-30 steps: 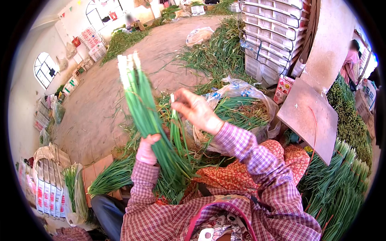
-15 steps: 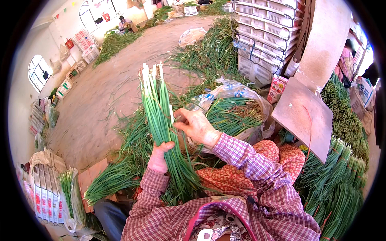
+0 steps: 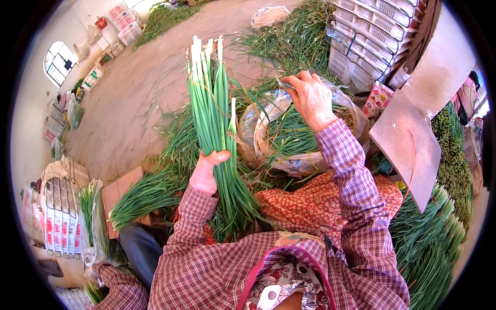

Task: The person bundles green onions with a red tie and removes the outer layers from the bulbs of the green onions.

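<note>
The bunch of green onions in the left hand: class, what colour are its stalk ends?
White at the ends of the bunch of green onions, green below; seen in the head view.

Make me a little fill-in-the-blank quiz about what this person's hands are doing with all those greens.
1. The left hand grips a bunch of green onions with the white ends pointing ____.
2. The right hand reaches to the rim of a clear ____ bag full of greens.
3. Both sleeves have a ____ pattern.
4. White crates are stacked at the upper ____.

Missing words: up; plastic; checked; right
</note>
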Demonstrator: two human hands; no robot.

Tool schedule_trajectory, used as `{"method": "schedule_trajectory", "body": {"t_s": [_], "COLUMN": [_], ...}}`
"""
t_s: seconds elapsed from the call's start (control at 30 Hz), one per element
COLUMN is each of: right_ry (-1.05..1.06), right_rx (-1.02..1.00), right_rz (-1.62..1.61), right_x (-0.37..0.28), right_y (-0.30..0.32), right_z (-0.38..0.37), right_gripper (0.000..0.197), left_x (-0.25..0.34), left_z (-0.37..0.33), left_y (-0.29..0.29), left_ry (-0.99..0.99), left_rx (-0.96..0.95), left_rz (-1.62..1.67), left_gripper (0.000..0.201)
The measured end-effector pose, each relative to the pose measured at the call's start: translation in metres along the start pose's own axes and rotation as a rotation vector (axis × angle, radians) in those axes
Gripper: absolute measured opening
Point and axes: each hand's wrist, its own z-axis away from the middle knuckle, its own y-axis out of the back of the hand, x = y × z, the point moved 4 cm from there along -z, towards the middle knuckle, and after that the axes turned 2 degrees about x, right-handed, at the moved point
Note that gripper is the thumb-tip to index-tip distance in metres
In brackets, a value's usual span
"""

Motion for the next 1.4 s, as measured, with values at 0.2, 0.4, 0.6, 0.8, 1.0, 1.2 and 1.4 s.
{"method": "schedule_trajectory", "body": {"t_s": [0.2, 0.4, 0.6, 0.8, 1.0, 1.2, 1.4], "right_ry": [-0.117, -0.183, -0.05, 0.188, -0.318, -0.393, -0.388], "right_rx": [-0.264, -0.268, -0.27, -0.832, -0.237, -0.303, -0.248], "right_rz": [-0.664, -0.615, -0.675, -0.764, -0.957, -1.022, -1.043], "right_x": [-0.066, -0.081, -0.094, -0.095, -0.065, -0.077, -0.087], "right_y": [-0.007, -0.013, -0.014, 0.01, -0.016, -0.022, -0.016], "right_z": [0.013, 0.029, 0.045, 0.061, 0.025, 0.03, 0.033], "right_gripper": [0.017, 0.022, 0.012, 0.025, 0.028, 0.024, 0.022], "left_x": [0.004, 0.003, -0.002, 0.002, -0.001, 0.001, 0.013], "left_z": [0.0, -0.006, -0.008, -0.005, -0.002, -0.01, -0.013], "left_y": [-0.011, -0.021, -0.018, -0.014, -0.031, -0.025, -0.038], "left_ry": [-0.018, -0.051, -0.085, -0.065, -0.046, -0.098, -0.166], "left_rx": [-0.018, -0.008, 0.04, 0.046, -0.01, -0.1, -0.047], "left_rz": [-0.007, 0.043, 0.108, 0.123, 0.155, 0.148, 0.134], "left_gripper": [0.059, 0.053, 0.044, 0.044, 0.046, 0.052, 0.043]}}
